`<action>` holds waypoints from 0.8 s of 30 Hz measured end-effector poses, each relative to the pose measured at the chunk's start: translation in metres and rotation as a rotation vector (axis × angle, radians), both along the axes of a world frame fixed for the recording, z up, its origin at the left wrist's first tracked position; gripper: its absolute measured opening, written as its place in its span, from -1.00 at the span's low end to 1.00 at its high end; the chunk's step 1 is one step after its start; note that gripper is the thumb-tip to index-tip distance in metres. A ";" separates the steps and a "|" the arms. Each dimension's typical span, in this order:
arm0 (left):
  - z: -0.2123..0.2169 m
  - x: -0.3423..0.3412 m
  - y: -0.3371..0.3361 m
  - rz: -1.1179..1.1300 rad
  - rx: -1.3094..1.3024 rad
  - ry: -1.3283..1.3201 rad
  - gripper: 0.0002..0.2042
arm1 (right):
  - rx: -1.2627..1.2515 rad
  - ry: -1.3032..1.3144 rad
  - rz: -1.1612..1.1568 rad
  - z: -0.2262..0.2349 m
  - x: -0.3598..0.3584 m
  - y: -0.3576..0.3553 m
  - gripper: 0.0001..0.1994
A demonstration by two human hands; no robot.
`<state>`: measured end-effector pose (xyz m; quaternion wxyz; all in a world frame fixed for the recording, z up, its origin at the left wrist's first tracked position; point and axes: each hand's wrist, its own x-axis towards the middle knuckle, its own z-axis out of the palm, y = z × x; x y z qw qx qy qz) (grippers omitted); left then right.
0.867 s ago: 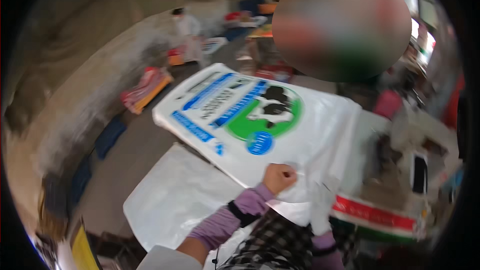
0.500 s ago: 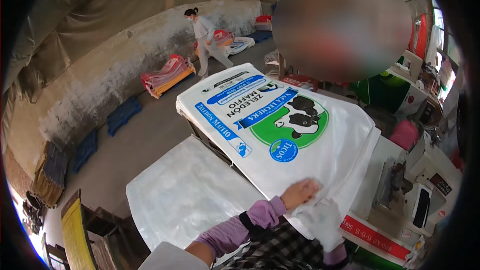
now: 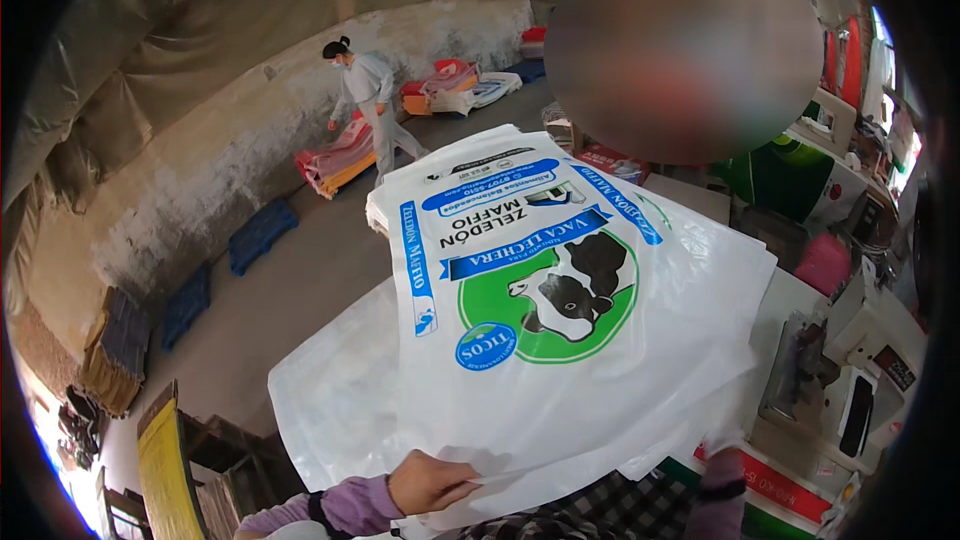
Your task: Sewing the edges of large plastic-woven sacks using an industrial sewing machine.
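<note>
White printed sack (image 3: 590,405) lies skewed over another sack (image 3: 657,212), exposing the latter at far right. Left hand (image 3: 435,483) pinches upper sack's near edge; right hand (image 3: 722,445) blurred, grip indeterminable. Risk: one-sided pull could crease or twist it.

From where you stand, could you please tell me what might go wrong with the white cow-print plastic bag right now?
The left hand holds only the near edge of the white cow-print plastic bag, so it might slip.

The bag overlaps the pale white plastic sheet in this view, and might drag it along if they touch.
</note>
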<state>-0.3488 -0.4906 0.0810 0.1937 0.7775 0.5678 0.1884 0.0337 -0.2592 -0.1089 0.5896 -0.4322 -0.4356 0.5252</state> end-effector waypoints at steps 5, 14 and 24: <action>0.001 0.004 -0.001 0.033 0.210 -0.043 -0.87 | 0.400 -1.180 -0.523 0.048 0.067 0.030 -0.70; -0.056 -0.062 -0.011 0.063 -0.020 -0.053 -0.53 | 0.797 -0.983 -0.051 0.134 0.060 0.043 -0.75; 0.030 -0.033 0.467 0.110 1.053 0.175 -0.81 | 0.880 -0.749 0.028 0.144 -0.033 -0.135 -0.71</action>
